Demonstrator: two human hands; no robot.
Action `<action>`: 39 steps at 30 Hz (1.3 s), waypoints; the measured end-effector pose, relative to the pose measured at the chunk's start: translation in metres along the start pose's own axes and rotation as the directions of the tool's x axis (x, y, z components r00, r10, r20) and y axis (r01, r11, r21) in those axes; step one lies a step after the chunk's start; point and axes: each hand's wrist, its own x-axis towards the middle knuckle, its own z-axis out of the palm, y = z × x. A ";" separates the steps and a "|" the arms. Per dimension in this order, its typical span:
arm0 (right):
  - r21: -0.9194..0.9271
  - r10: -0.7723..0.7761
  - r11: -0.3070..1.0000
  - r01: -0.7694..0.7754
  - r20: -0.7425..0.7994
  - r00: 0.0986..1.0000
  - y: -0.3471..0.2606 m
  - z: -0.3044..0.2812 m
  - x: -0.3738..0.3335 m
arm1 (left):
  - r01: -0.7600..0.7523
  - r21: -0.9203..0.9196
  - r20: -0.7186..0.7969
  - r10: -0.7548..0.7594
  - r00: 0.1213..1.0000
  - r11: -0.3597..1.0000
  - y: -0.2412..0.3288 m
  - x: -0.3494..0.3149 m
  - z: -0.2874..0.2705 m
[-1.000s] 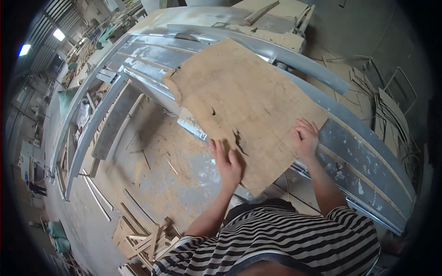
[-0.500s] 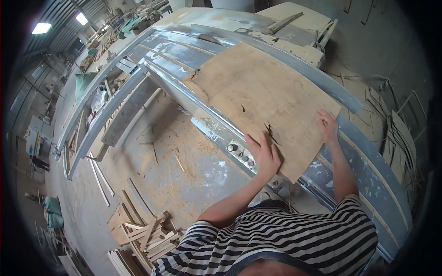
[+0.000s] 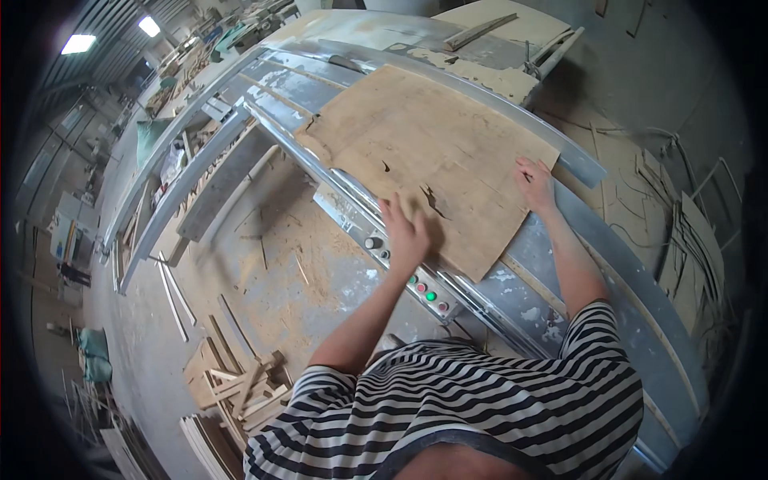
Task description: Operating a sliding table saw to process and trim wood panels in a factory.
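Note:
A thin brown wood veneer sheet (image 3: 448, 136) lies across the metal bed of a machine (image 3: 524, 308). Dark cracks and holes mark it, and its far left corner is ragged. My left hand (image 3: 410, 238) is over the sheet's near left edge, fingers spread, above the machine's rail. It covers part of a button panel (image 3: 430, 294), where a green button is lit. On the sheet's right edge my right hand (image 3: 534, 184) rests with loosely bent fingers. Its thumb is hard to make out.
Two long grey beams (image 3: 180, 188) run off to the left. Wood strips (image 3: 248, 392) are heaped on the floor at lower left, near sawdust. Behind the bed lie pale sheets (image 3: 504, 32) with a stick on top. Dark cables (image 3: 680, 232) hang at the right.
The sheet, bed and both hands now appear further left and up in the picture. My left hand has shifted along the near edge, uncovering the lit green button. My right fingers look more bent.

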 end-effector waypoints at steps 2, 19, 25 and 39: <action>-0.018 -0.014 1.000 0.014 -0.003 1.000 0.000 -0.002 -0.004 | 0.058 0.013 -0.042 -0.057 0.997 0.998 -0.013 0.023 -0.009; 0.013 -0.331 0.943 0.331 0.120 0.936 -0.037 -0.025 -0.022 | 0.231 0.118 -0.195 -0.205 0.959 0.966 -0.031 0.078 0.019; 0.047 -0.435 0.900 0.433 0.127 0.891 -0.041 -0.020 -0.009 | 0.258 0.131 -0.187 -0.232 0.955 0.957 -0.031 0.075 0.011; 0.087 -0.422 0.907 0.413 0.149 0.894 -0.059 0.026 0.039 | 0.273 0.161 -0.182 -0.243 0.953 0.949 -0.067 0.129 -0.006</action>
